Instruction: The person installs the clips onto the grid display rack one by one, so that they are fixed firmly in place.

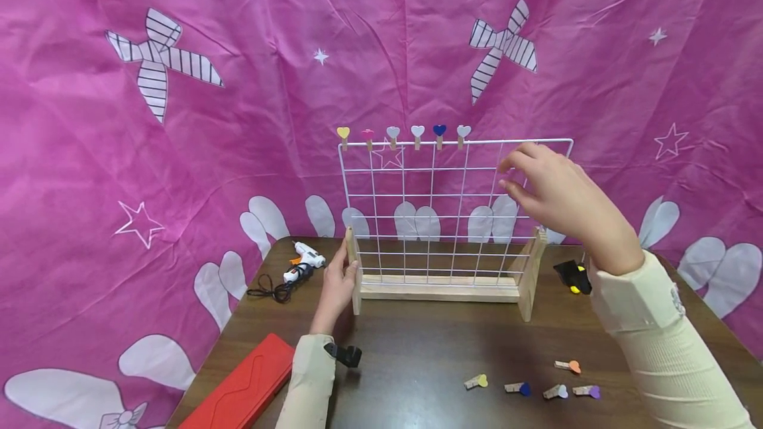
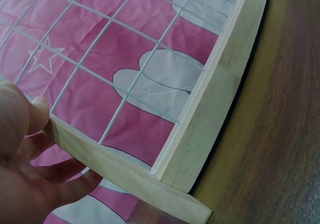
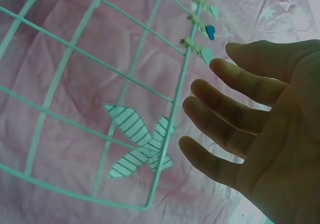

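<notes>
A white wire grid stands upright in a wooden base. My left hand grips the base's left side post, thumb on one face and fingers on the other in the left wrist view. Along the grid's top bar sit several small heart clothespins, among them a yellow one, a pink one and a blue one. My right hand is raised at the grid's upper right, fingers apart and loosely bent, holding nothing. In the right wrist view its fingertips are beside the top bar, near the last white-heart clothespin.
Loose heart clothespins lie at the front right: yellow, blue, white, purple and orange. A glue gun with black cord and a red case are left; a black-and-yellow item is right. Pink cloth hangs behind.
</notes>
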{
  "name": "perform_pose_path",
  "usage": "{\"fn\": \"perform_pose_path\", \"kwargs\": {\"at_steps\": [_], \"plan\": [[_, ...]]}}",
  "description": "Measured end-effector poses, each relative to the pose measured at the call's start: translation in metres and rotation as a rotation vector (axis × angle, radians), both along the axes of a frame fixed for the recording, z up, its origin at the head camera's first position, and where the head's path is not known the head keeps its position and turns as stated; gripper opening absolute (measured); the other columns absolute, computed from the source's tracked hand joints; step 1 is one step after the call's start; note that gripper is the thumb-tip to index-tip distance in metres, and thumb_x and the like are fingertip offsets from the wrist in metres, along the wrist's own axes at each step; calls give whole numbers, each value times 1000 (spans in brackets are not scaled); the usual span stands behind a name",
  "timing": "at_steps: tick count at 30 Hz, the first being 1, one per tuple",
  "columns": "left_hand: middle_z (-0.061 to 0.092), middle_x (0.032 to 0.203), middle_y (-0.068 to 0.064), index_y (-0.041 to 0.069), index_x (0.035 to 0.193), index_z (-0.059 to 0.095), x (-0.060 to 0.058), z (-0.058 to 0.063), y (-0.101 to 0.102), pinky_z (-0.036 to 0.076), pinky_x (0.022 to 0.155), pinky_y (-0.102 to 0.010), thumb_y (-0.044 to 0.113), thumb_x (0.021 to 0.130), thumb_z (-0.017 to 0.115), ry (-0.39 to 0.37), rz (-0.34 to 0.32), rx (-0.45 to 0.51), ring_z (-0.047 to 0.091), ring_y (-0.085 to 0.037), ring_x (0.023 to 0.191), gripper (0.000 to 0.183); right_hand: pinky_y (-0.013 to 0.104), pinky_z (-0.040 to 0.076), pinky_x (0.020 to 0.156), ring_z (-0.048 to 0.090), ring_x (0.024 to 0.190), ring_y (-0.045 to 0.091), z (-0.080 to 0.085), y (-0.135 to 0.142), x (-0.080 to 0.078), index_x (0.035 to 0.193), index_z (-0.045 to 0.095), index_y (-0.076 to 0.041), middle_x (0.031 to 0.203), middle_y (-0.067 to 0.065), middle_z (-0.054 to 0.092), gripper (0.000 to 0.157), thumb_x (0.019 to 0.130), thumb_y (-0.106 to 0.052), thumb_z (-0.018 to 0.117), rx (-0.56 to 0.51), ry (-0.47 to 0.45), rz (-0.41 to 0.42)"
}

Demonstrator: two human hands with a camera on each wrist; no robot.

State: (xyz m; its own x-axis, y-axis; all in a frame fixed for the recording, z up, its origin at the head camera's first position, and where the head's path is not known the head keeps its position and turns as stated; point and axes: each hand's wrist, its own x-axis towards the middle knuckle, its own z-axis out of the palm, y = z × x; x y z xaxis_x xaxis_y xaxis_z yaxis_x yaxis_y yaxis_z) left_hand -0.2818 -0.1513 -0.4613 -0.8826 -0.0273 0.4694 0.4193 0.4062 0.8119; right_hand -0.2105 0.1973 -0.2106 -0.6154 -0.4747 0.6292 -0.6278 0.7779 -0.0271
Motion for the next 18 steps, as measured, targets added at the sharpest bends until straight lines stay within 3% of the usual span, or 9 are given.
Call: {"fn": "perform_pose_path", "kwargs": {"at_steps": [7,11,18], "plan": [[53,123,-25,13,145,31,-1,1,1,51,81,-46,-1,92,51,11,2,16,58,-32,102,59,40,48,60,55,70,19,-42,8,11,94,63,-9,92,5,59,17,78,-9,69,14,14,55],[50,127,-25,13,145,30,-2,2,2,49,85,-46,1,93,50,-12,-2,21,55,-32,107,58,36,48,62,56,74,15,-74,11,17,95,62,-10,91,2,59,16,80,-10,69,4,-44,89],[51,125,-28,12,145,30,-3,-1,1,50,83,-46,0,92,51,-5,-12,23,56,-35,105,59,36,49,68,57,82,13,-132,10,26,96,62,-14,96,-4,58,15,82,-15,68,4,-154,80]]}}
